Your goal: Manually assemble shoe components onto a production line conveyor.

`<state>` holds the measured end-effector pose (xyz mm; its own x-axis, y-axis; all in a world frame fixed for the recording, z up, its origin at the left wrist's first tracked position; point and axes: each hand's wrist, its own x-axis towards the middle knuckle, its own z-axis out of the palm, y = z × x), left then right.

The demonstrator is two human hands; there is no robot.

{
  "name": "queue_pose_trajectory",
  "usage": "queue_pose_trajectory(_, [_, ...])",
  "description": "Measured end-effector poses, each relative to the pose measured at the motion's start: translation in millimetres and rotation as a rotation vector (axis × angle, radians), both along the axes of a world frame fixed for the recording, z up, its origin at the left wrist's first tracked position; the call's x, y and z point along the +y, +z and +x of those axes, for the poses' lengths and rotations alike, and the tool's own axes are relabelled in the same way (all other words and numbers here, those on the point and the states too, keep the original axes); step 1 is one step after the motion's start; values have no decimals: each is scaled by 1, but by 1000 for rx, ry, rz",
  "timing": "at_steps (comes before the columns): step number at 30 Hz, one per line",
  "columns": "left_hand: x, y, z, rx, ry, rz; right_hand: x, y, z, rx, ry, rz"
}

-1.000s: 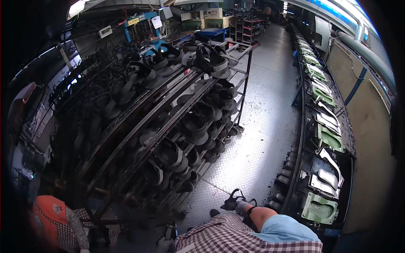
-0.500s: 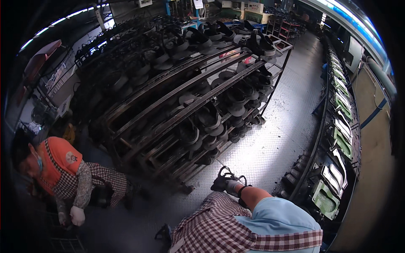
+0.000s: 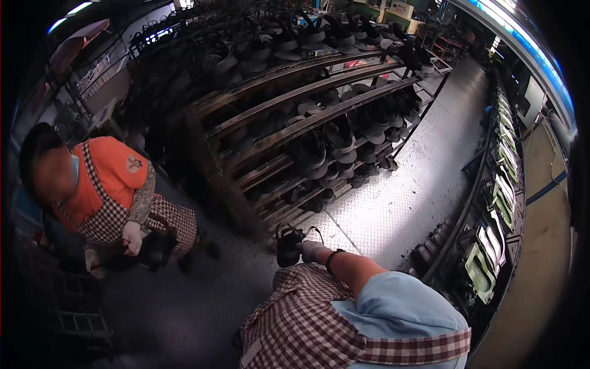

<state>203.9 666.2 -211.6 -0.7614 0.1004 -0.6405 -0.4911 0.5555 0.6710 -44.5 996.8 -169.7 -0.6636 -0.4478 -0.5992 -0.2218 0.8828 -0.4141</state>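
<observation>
My right hand [image 3: 312,251], in a light grey glove, reaches out from a blue sleeve with a dark band round the wrist. Its fingers are closed on a black sandal [image 3: 290,245] whose thin straps stick out in loops. The sandal is close to the lower near corner of a dark metal rack [image 3: 215,175]. Several dark strapped sandals [image 3: 341,138] stand on the rack's tiers. My left hand does not show; the checked apron [image 3: 295,313] fills the lower middle.
A co-worker in an orange shirt [image 3: 117,166] and checked apron stands at left, gloved hands around a dark item. On the right, a curved conveyor line [image 3: 458,215] carries green-and-white moulds [image 3: 480,270]. Textured metal floor [image 3: 405,166] runs between rack and line.
My right hand has moved left with the black sandal, nearer the rack's lower corner. The view has shifted, and the co-worker stands more upright with hands raised.
</observation>
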Motion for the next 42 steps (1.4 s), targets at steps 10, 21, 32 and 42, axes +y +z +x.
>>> queue_pose_trajectory(10, [-5,-9,5,78,-68,19,-20,5,-14,-77,-118,70])
queue_pose_trajectory(21, [-3,-5,-51,150,-211,17,33,-101,-40,-157,-374,-99])
queue_pose_trajectory(32, [22,-16,-104,240,-305,32,57,-129,-51,-274,-520,-239])
queue_pose_trajectory(42, [-27,45,82,333,973,-464,-194,-87,-127,-172,1081,-69])
